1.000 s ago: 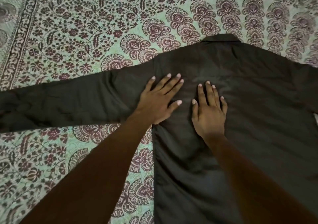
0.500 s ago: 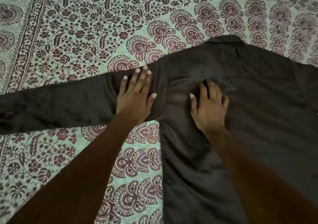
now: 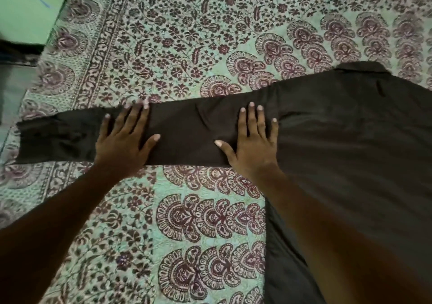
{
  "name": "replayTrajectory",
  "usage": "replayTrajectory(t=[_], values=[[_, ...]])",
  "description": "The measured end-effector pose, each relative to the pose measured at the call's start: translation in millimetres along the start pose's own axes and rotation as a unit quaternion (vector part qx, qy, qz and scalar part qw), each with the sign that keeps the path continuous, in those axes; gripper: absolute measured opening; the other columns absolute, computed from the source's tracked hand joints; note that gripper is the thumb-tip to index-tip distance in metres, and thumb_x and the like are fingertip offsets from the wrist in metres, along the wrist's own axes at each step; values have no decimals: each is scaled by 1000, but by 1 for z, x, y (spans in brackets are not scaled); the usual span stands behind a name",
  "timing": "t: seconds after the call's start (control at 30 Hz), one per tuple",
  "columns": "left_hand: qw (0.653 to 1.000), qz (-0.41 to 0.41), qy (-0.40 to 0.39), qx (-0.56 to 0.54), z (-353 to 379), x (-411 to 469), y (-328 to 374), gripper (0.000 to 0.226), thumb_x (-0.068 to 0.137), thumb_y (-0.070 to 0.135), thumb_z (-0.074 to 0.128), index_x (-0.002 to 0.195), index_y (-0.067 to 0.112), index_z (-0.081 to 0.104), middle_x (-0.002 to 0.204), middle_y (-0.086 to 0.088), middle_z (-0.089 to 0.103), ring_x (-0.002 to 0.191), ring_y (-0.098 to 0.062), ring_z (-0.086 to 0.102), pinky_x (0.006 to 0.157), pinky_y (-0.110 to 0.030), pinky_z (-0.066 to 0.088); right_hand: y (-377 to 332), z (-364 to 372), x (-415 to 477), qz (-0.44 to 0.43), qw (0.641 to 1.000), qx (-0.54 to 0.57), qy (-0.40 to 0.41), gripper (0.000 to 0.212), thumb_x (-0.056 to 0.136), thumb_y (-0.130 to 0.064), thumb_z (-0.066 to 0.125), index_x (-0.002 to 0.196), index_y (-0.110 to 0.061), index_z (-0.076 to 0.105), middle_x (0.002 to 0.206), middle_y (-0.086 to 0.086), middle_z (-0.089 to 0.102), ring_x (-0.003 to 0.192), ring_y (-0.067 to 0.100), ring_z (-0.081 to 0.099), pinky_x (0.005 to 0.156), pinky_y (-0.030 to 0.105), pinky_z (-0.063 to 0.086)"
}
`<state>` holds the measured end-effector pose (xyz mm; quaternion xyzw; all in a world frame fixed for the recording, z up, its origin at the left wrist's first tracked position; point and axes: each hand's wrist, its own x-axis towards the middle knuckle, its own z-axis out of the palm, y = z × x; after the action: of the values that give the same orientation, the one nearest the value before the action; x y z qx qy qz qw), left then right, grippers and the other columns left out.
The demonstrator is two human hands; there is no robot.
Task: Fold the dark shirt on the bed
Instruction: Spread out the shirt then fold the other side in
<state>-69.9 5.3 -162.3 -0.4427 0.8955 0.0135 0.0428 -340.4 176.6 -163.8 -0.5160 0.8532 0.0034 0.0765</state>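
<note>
We press our left grip point(image 3: 121, 144) and right grip point(image 3: 253, 149), both spread flat, on the sleeve point(image 3: 187, 137) of the shirt point(image 3: 350, 151) on the bed point(image 3: 177, 46).

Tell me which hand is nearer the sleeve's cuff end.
Left. The left hand presses flat on the sleeve right beside the cuff; the right hand presses flat at the sleeve's other end.

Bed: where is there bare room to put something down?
Two bare patches of bed: below the sleeve, between the left arm and the shirt, and above the sleeve. Crowded: the sleeve, where the left hand and right hand press flat.
</note>
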Motion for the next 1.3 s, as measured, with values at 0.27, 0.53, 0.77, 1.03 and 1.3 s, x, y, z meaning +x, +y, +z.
replayTrajectory(t=[0.27, 0.53, 0.77, 1.03, 1.3], values=[[996, -75, 34, -34, 3, -32, -53, 78, 102, 68, 14, 166, 23, 8, 174, -1, 7, 161, -26, 5, 127, -56, 4, -114, 11, 12, -76, 997, 22, -18, 105, 92, -83, 12, 166, -10, 6, 172, 25, -5, 159, 44, -7, 125, 67, 3], [959, -234, 98, -126, 9, -74, -115, 67, 104, 64, 23, 163, 34, 20, 174, -1, 7, 160, -26, 7, 127, -56, 8, -114, 17, 2, 118, 990, 41, 70, 104, 93, -87, 18, 166, -14, 13, 173, 22, 2, 160, 42, -3, 123, 68, 10], [902, -340, 191, -186, 18, -73, -115, 62, 107, 51, 35, 158, 16, 33, 169, -13, 24, 152, -37, 28, 123, -55, 17, -213, 18, 26, -17, 999, 31, 3, 113, 90, -90, 15, 166, -7, 2, 172, 26, -8, 158, 43, -15, 125, 67, 0], [867, -271, 285, -306, 10, -70, -157, 29, 102, 17, 56, 125, 0, 58, 121, -25, 58, 114, -39, 54, 96, -42, 44, -232, 18, 14, 22, 998, 53, 13, 102, 93, -86, 12, 167, -17, 0, 174, 16, -11, 160, 35, -15, 125, 65, 3], [885, -225, 274, -302, 18, -78, -179, 24, 105, 14, 52, 124, 0, 58, 115, -21, 62, 105, -38, 59, 87, -41, 48, -313, 23, 23, -102, 994, 41, -5, 115, 89, -91, 13, 166, -5, 7, 174, 16, -7, 160, 34, -16, 125, 65, -3]])
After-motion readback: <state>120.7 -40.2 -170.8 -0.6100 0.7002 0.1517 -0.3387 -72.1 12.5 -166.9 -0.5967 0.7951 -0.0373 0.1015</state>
